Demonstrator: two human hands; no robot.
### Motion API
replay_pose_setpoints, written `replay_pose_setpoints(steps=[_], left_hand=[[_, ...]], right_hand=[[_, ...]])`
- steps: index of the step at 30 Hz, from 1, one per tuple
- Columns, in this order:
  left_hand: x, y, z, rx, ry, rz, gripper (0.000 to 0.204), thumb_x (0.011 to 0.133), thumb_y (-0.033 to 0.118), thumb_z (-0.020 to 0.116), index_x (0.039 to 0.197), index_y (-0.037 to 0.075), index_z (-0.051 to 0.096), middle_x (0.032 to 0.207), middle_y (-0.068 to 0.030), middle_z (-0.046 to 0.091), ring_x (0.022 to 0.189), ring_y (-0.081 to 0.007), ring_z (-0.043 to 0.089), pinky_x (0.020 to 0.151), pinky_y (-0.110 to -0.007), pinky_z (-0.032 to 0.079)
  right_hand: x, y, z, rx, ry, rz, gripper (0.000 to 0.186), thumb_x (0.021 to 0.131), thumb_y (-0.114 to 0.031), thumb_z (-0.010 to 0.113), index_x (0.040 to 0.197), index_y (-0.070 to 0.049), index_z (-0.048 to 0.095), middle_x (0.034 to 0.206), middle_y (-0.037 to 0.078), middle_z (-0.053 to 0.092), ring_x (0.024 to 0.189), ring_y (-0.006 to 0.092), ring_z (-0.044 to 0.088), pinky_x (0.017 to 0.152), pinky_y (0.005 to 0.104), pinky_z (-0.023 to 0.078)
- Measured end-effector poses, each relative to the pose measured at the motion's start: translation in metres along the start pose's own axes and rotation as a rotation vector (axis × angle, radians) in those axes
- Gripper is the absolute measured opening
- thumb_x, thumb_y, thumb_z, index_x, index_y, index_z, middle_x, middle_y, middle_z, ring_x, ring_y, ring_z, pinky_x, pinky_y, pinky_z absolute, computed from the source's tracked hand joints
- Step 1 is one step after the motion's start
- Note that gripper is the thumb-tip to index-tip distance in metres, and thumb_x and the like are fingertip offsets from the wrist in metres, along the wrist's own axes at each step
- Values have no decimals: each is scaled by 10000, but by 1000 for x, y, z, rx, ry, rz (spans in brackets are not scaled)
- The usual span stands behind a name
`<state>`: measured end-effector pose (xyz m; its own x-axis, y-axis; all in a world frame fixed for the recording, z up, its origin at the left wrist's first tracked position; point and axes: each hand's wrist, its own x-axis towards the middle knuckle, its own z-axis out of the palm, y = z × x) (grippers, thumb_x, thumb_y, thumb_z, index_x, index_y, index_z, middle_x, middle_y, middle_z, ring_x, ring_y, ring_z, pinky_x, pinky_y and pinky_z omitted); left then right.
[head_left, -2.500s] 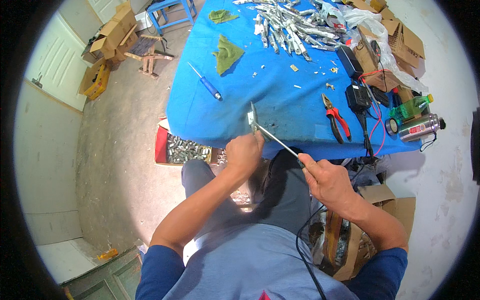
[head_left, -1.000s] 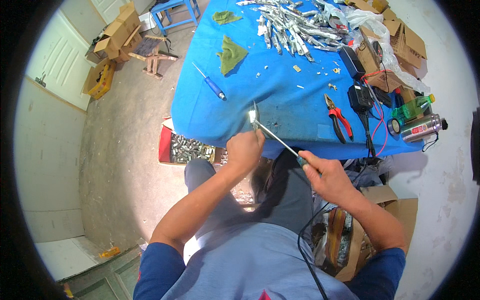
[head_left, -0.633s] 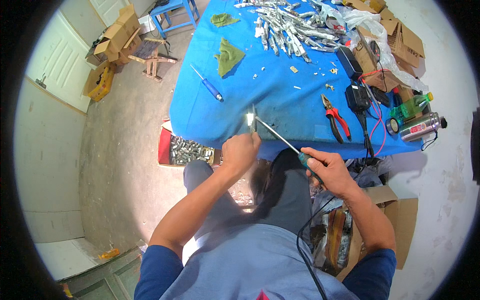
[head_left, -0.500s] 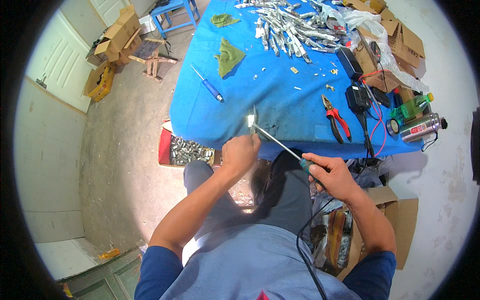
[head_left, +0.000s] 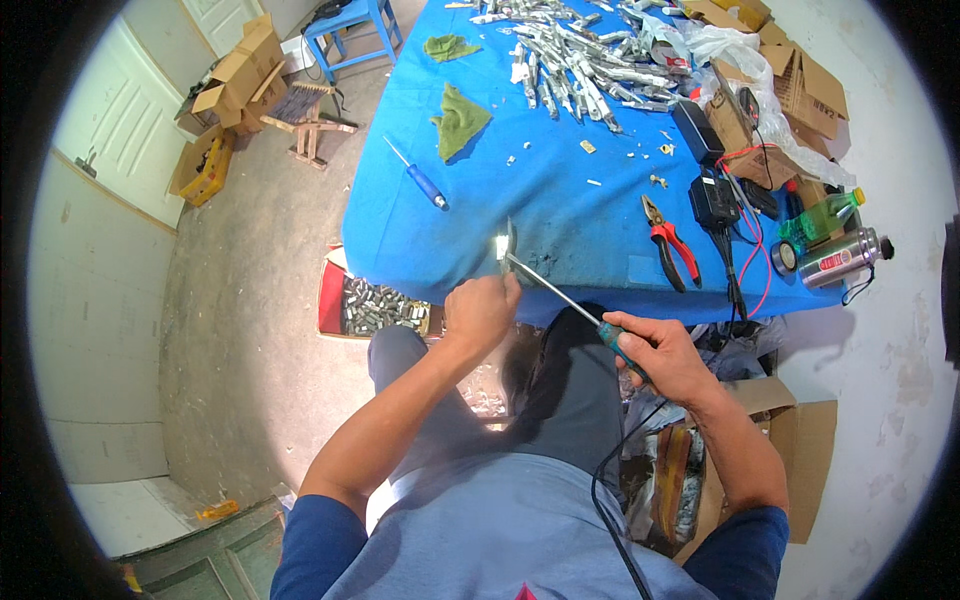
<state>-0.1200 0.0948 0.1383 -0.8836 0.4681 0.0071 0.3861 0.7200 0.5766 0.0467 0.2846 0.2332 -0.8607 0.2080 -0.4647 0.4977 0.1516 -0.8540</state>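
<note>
Closed round a slim silvery piece (head_left: 504,245) at the table's front edge is my left hand (head_left: 481,315); the piece stands up past the fingers and shines brightly on one side. In my right hand (head_left: 658,350) is a soldering iron (head_left: 558,292) with a green handle, a long metal shaft and a black cord (head_left: 597,478). The iron slants up to the left, and its tip meets the silvery piece just above my left fingers. Exact contact is too small to make out.
A pile of silvery strips (head_left: 585,65) lies far back on the blue cloth (head_left: 400,235). Nearby are a blue screwdriver (head_left: 426,184), green rags (head_left: 460,122), red-handled pliers (head_left: 672,245), black adapters (head_left: 712,200) and a steel flask (head_left: 842,257). Below left, a box (head_left: 332,300) holds small metal pieces.
Both hands stay almost where they were, with the iron's tip still at the silvery piece. The whole view has shifted very slightly.
</note>
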Motion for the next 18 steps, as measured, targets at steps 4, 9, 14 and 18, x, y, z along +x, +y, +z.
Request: replay_pose_setpoints(steps=[4,9,14,18], left_hand=[[0,1,-1,11,-2,5,503,944,357,483,685,-38,654,665,-274,614,666,-460,628,674,-544,488],[0,0,0,14,-5,14,502,945,353,481,682,-38,655,666,-274,614,667,-455,630,675,-543,489],[0,-1,2,53,15,42,494,948,339,468,673,-22,664,653,-256,618,631,-444,631,646,-531,499],[3,3,2,52,41,85,484,949,317,470,653,-13,663,631,-243,615,592,-437,622,610,-526,498]], right_hand=[[6,0,-2,5,-56,-16,396,955,-159,558,1334,-44,556,781,13,623,557,43,533,472,200,416],[8,0,-5,137,-107,35,415,948,-149,569,1347,-41,540,833,36,634,610,64,580,483,210,457],[7,-2,-4,150,-101,37,414,944,-129,580,1346,-38,541,857,44,641,650,73,593,539,218,483],[7,-9,-1,-49,-46,-64,367,950,-128,574,1308,-47,585,817,5,630,640,48,543,558,214,449]])
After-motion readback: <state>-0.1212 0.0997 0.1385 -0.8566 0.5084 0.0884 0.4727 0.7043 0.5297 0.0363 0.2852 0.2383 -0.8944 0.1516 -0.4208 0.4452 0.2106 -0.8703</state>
